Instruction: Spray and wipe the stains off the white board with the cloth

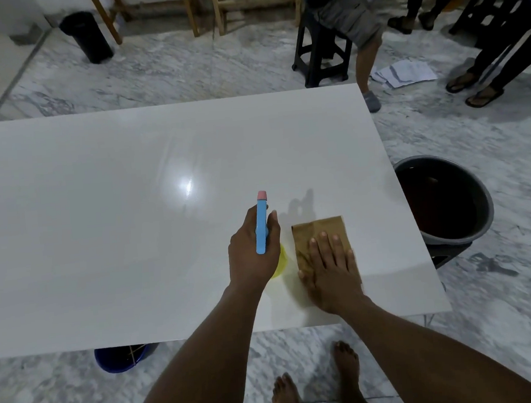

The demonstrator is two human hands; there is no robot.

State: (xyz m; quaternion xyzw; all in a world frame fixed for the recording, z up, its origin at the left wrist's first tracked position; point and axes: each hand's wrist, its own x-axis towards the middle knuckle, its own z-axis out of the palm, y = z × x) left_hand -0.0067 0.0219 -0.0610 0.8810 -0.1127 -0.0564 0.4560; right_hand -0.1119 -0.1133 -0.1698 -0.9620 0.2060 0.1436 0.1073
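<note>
A large glossy white board (116, 213) lies flat in front of me, and I see no plain stain on it. My left hand (252, 250) grips a spray bottle (262, 224) with a blue head, a pink nozzle tip and a yellow body mostly hidden under the hand; the nozzle points away from me over the board. To its right, a folded brown cloth (322, 232) lies on the board near the right end. My right hand (330, 272) presses flat on the cloth's near half with straight fingers.
A grey tub (480, 203) of dark liquid sits just off the board's right edge. A blue bucket (118, 360) shows under the near edge. People's legs, a black stool (319, 54) and scattered papers (403, 72) lie beyond the far right corner; a black bin (86, 37) stands far left.
</note>
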